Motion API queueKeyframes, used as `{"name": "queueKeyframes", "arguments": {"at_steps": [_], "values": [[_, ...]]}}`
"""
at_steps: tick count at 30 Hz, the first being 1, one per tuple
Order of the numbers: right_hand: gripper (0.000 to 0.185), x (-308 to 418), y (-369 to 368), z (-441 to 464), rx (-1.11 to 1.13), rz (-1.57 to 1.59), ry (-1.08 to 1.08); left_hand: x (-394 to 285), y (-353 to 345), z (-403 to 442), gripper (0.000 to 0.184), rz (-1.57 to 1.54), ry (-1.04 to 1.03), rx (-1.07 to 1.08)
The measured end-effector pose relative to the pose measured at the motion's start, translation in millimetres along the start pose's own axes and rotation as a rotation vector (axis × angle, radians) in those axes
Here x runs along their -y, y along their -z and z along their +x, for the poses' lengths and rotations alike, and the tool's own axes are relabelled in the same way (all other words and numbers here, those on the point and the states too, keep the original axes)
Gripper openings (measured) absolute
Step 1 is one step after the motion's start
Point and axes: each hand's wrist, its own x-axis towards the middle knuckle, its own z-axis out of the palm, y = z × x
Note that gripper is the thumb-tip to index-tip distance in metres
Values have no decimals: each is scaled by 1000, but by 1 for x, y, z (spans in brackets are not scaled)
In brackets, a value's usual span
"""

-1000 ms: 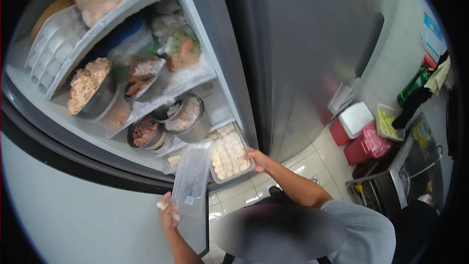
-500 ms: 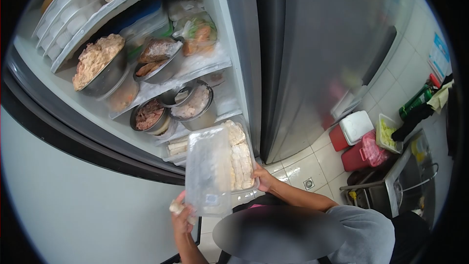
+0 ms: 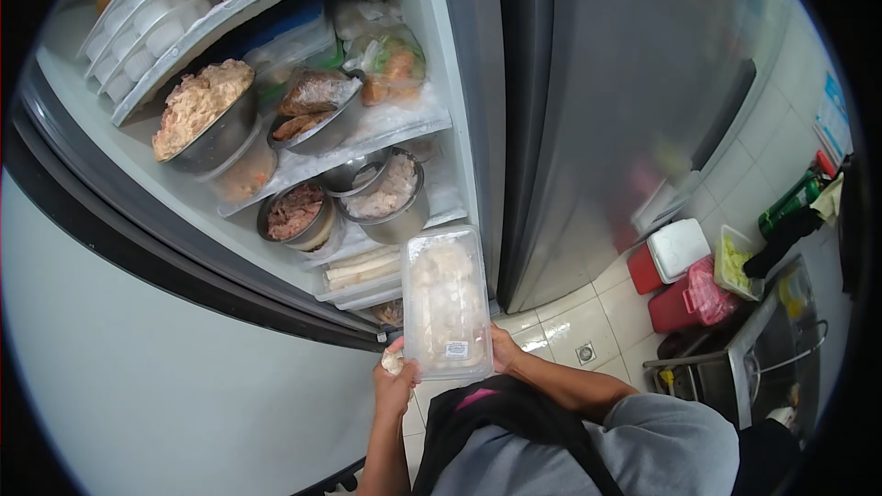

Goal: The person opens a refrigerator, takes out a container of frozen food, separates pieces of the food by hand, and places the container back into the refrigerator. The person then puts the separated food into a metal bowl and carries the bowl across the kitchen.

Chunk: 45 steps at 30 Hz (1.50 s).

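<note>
A clear plastic food container [image 3: 447, 312] with pale pieces inside is in front of the freezer, its translucent lid [image 3: 457, 349] lying over the top. Whether the lid is snapped down, I cannot tell. My right hand [image 3: 503, 350] grips the container's right side near the lower corner. My left hand [image 3: 395, 384] is closed at the lower left corner, touching the lid's edge, with a small pale food piece [image 3: 392, 363] held between its fingers. Just behind the container, a tub of pale rolls [image 3: 360, 270] sits on the bottom freezer shelf.
Metal bowls with minced meat [image 3: 204, 108], wrapped food [image 3: 317, 96], dark meat [image 3: 296, 211] and pale meat [image 3: 390, 193] fill the shelves. The open freezer door [image 3: 184, 340] spans the left. A closed steel door [image 3: 597, 110] stands right; red bins [image 3: 680, 301] sit beyond.
The lid has moved right, from beside the container to over its top, hiding the open contents. My left hand has come right and up with it, still holding the pale piece.
</note>
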Motion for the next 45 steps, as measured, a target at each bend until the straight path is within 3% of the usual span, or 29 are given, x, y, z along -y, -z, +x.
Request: {"name": "queueKeyframes", "arguments": {"at_steps": [2, 4, 7, 11, 16, 22, 24, 25, 27, 30, 37, 39, 43, 45], "values": [[79, 3, 2, 2, 6, 50, -21, -9, -7, -1, 44, 33, 0, -46], [63, 4, 1, 4, 60, -1, 53, -15, -11, 0, 40, 71, 8, -97], [73, 21, -33, -6, -35, 30, 28, -15, -13, 2, 36, 136, -24, -114], [75, 24, -28, -3, 66, 76, 46, -21, -22, -5, 35, 151, -109, -176], [77, 14, -9, 3, 36, 9, -26, -5, -26, -6, 34, 192, -150, -222], [78, 9, -6, -3, -15, -87, 51, 8, -27, -16, 26, 189, -184, -317], [79, 9, -12, -7, -41, -93, 41, 6, -25, -19, 24, 483, -242, -358], [79, 9, -13, -8, -61, -102, 34, 9, -20, -18, 24, 481, -236, -359], [79, 7, -13, -6, -56, -104, 30, 10, -10, -12, 28, 777, -226, -278], [78, 8, -15, -6, -67, -105, 28, 2, -9, -5, 43, 690, -133, -195], [80, 10, -12, -5, -57, -84, 24, 24, 13, 12, 57, 750, -188, -27], [79, 16, -22, -8, -101, -108, 29, -19, -5, 3, 57, 454, 85, 23], [75, 35, -35, -11, -192, -147, -71, -14, -2, 3, 55, 280, 177, 45], [73, 54, -44, -12, -177, -127, -127, -27, -13, -5, 52, 35, 163, 103]]}}
